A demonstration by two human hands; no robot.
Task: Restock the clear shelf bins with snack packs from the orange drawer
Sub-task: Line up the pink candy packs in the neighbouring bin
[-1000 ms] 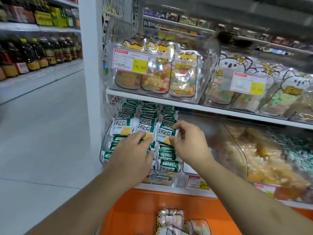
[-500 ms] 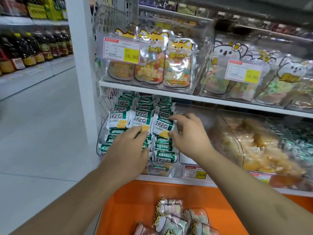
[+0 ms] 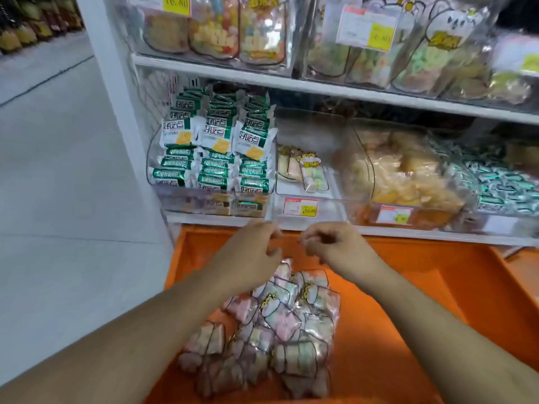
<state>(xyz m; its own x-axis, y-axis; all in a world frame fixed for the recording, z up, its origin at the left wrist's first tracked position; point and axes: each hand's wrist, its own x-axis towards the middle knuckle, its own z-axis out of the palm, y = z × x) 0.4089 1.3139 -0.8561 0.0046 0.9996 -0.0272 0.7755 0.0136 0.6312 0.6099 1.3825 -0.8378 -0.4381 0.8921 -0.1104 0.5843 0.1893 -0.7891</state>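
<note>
The orange drawer (image 3: 408,287) stands pulled out below the shelf, with a pile of clear marshmallow snack packs (image 3: 280,325) in it. My left hand (image 3: 250,252) and my right hand (image 3: 329,243) hover over the drawer's back edge, just above the pile, fingers loosely curled and holding nothing. Above them a narrow clear bin (image 3: 309,205) holds a few of the same packs. The clear bin to its left (image 3: 163,182) is packed with green-and-white cracker packs (image 3: 215,135).
To the right, clear bins hold yellow crisps (image 3: 402,176) and green-wrapped sweets (image 3: 501,185). The upper shelf (image 3: 291,83) carries bins of large candy bags with price tags. A white post (image 3: 116,83) borders the shelf; grey aisle floor lies left.
Both hands left the cracker packs in the left bin and came down over the drawer. My view tilted down, showing the drawer and its pile.
</note>
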